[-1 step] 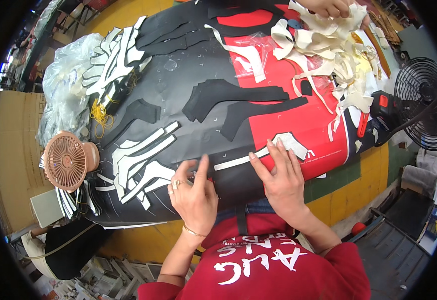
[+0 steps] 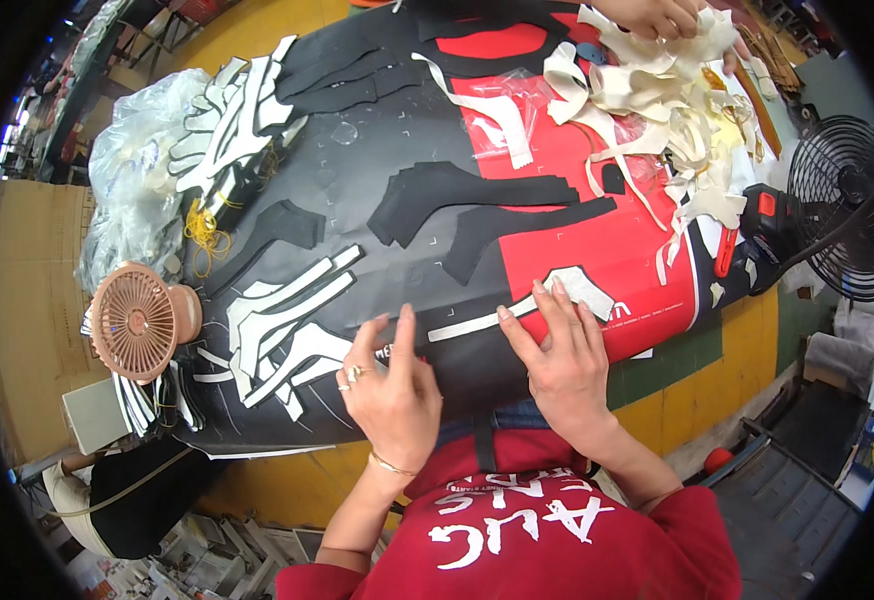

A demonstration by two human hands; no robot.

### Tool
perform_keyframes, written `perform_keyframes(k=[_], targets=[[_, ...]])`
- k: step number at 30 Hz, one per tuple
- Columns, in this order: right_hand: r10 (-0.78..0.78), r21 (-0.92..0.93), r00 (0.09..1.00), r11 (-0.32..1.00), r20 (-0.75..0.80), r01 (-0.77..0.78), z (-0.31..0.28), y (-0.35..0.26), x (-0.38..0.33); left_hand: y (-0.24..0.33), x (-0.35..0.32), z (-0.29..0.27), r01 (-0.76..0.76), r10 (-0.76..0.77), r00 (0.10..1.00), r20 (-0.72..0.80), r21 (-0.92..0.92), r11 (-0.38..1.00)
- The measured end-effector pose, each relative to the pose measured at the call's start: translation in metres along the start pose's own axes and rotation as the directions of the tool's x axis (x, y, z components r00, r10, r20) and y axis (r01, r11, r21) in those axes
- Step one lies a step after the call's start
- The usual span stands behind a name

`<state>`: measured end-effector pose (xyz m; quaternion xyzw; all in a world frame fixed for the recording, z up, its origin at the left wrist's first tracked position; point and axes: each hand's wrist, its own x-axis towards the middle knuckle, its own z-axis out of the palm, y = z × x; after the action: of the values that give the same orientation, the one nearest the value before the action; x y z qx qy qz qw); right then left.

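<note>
A thin cut piece with a white face and a broad right end [image 2: 585, 287] lies on the red and black mat [image 2: 647, 325]. On its broad end my right hand [image 2: 567, 345] rests, fingers stretched out. My left hand [image 2: 392, 395] hovers by the narrow left end, thumb and index finger raised and apart, with nothing seen between them; its lower fingers curl inward. Left of it lie several white-faced pieces with black edges [image 2: 287, 325], overlapping. Farther up the mat are black cut pieces [image 2: 437, 195], some in a stack.
A pink fan [image 2: 135, 322] stands at left, below a clear plastic bag [image 2: 132, 170] and more white-faced pieces [image 2: 232, 130]. Cream scraps [image 2: 657, 100] heap at upper right, where another person's hand [image 2: 662, 17] works. A black fan [image 2: 842, 205] is at far right.
My left hand has shifted very slightly right and up. My right hand stays on the white-faced piece.
</note>
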<state>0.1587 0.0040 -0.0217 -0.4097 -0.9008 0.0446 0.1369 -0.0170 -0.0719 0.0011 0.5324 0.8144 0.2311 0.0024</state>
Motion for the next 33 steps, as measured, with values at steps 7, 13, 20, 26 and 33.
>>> perform_keyframes(k=[7,13,20,26,33], targets=[[0.14,0.545,0.984,0.836,-0.109,-0.058,-0.01,-0.004,0.002,0.022,-0.001,0.036,-0.151,0.248,0.932,0.263,-0.34,0.928],[0.397,0.245,0.917,0.888,0.02,-0.39,-0.023,0.014,0.006,0.021,-0.002,0.044,-0.226,0.291,0.935,0.204,-0.291,0.929],[0.332,0.508,0.931,0.781,0.154,-0.363,-0.031,0.013,0.012,0.022,-0.001,0.033,-0.157,0.223,0.958,0.181,-0.317,0.935],[0.048,0.827,0.977,0.525,0.206,-0.2,-0.056,-0.004,0.004,-0.003,-0.008,-0.02,-0.026,0.202,0.926,0.319,-0.48,0.877],[0.039,0.617,0.999,0.786,-0.017,-0.02,-0.027,0.004,0.043,-0.073,0.012,-0.082,0.05,-0.044,0.976,0.213,-0.022,0.999]])
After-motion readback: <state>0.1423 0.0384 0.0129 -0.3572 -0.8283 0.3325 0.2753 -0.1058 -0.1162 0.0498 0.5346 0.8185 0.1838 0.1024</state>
